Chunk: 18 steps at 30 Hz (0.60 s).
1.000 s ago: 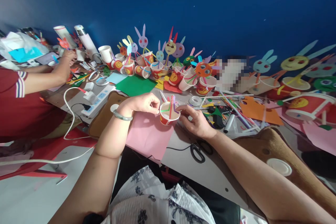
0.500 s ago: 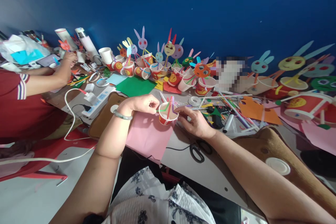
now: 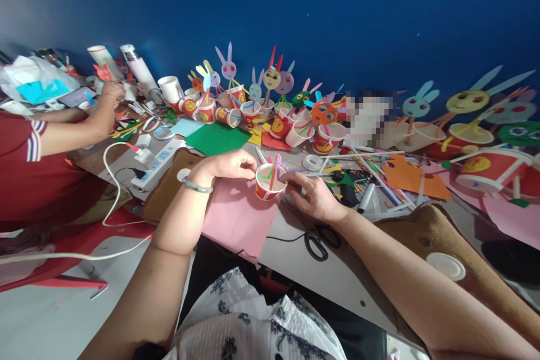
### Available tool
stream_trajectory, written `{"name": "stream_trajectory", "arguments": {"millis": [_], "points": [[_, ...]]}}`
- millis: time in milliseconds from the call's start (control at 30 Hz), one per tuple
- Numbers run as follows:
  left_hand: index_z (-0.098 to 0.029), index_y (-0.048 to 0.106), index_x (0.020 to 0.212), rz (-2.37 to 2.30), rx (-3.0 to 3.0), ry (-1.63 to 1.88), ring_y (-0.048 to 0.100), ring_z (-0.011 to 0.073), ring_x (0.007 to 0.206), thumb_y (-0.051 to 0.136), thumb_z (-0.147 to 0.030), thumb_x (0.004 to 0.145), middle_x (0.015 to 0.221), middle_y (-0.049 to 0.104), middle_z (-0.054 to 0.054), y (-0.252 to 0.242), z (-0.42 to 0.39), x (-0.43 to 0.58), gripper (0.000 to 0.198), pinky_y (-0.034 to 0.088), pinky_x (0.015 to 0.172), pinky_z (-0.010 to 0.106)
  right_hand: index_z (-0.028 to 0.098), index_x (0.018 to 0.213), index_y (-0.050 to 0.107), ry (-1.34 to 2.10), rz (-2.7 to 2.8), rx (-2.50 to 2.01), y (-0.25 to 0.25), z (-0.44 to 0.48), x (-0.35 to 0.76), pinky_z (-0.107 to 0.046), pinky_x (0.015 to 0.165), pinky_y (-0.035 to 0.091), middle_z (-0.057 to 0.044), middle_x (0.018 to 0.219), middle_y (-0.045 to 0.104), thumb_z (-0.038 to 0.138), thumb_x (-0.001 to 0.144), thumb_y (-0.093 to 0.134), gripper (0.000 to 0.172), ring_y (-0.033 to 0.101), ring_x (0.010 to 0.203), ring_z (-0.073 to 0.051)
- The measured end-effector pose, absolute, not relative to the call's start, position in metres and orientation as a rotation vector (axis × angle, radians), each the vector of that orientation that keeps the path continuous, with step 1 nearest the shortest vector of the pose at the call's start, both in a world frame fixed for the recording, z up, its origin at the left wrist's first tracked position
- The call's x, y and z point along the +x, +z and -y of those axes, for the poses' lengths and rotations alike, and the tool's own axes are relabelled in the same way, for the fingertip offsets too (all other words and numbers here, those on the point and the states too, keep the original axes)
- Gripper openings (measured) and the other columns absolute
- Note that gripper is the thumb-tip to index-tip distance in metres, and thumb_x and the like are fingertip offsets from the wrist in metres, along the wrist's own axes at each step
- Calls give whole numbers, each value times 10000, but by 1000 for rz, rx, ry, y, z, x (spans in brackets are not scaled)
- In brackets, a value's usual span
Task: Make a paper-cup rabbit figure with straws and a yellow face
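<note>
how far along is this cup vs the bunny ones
Done: coloured straws already stand in the red paper cup. In hand: the left hand steadies its rim, the right hand pinches a purple straw at it. Left: it has no paper face with ears, unlike the finished bunny cups by the wall.

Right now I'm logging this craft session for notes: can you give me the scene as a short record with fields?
Left hand: pinches the paper cup at its rim
Right hand: grip on a purple straw poking from the cup
Under cup: pink paper
Near edge: scissors
Behind: green paper, bunny cups along the blue wall
Far left: co-worker's hand
</note>
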<state>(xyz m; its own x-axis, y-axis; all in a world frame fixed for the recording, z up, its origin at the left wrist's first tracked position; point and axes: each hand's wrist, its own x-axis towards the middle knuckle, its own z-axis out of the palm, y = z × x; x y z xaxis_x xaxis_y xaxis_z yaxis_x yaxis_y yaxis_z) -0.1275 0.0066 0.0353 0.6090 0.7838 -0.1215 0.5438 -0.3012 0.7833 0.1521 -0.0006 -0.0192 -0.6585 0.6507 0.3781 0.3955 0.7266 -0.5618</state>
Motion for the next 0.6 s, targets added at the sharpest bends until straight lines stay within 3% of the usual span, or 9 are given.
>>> {"name": "stream_trajectory", "arguments": {"millis": [233, 600], "points": [[-127, 679, 828, -913, 1835, 355, 629, 107, 604, 629, -163, 760, 676, 684, 12, 33, -5, -136, 92, 477, 601, 208, 218, 1125, 679, 533, 2391, -757, -18, 0, 153, -279, 622, 480, -37, 755, 713, 156, 845, 498, 338, 607, 604, -160], [-128, 690, 1018, -936, 1835, 270, 600, 91, 583, 583, -172, 782, 709, 713, 21, 32, -4, -143, 263, 446, 561, 189, 223, 1189, 681, 491, 2444, -756, -23, -2, 155, -294, 666, 511, -83, 952, 774, 171, 916, 476, 346, 681, 718, -179]]}}
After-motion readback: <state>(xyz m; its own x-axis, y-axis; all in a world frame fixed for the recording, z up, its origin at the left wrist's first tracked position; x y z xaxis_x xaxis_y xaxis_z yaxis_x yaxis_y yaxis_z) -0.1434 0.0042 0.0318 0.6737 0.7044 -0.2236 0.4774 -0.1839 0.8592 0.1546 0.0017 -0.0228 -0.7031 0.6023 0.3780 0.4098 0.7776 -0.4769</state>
